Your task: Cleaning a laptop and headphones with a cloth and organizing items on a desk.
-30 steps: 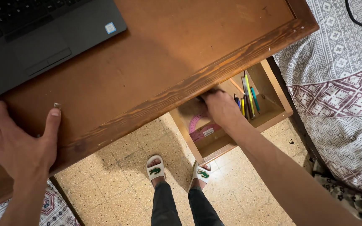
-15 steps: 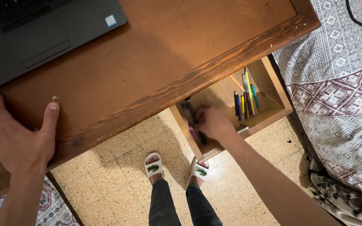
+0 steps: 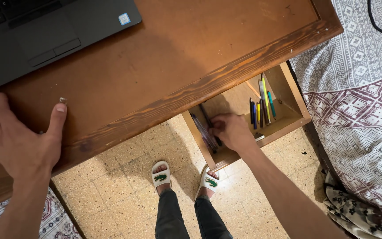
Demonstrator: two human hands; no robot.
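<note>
Our right hand (image 3: 231,130) grips pens (image 3: 205,130) inside the drawer (image 3: 293,95); our left hand (image 3: 18,141), fingers spread, braces the desk (image 3: 169,57). Next: lifting them clear.

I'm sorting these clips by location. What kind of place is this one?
Most likely a bedroom or home study corner. A worn wooden desk carries a laptop, its open drawer holds pens, and a patterned bedspread lies right beside it over a tiled floor.

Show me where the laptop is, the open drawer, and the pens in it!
laptop (image 3: 45,31): head view, on its touchpad.
open drawer (image 3: 296,96): head view, on its right wooden wall.
pens (image 3: 261,108): head view, middle of the coloured bunch.
</note>
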